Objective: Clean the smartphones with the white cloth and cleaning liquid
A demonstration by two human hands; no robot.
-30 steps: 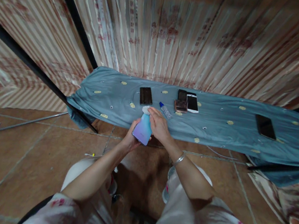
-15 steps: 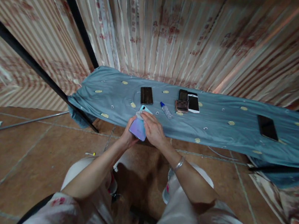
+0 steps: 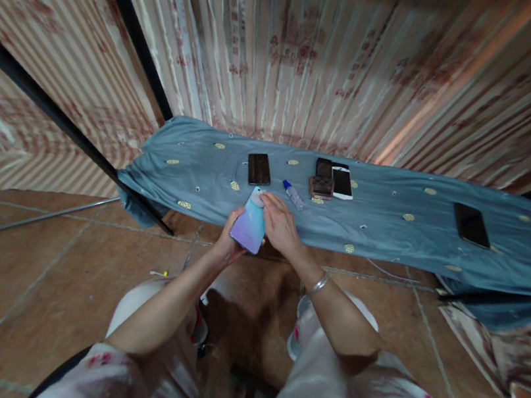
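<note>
My left hand [image 3: 228,241] clamps the glossy blue-to-purple phone [image 3: 250,223] from below, just before the near edge of the blue-cloth table [image 3: 391,224], so my right hand [image 3: 281,225] can press its fingers on its back.

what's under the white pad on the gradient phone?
The white pad sits on the phone back's upper end, pressed by the right hand. Left hand grips it from beneath. The covered patch is hidden.

walls: striped curtains [image 3: 316,60]; floor: brown tiles [image 3: 33,284]; furniture: blue-draped table [image 3: 391,224], possibly a bench
</note>
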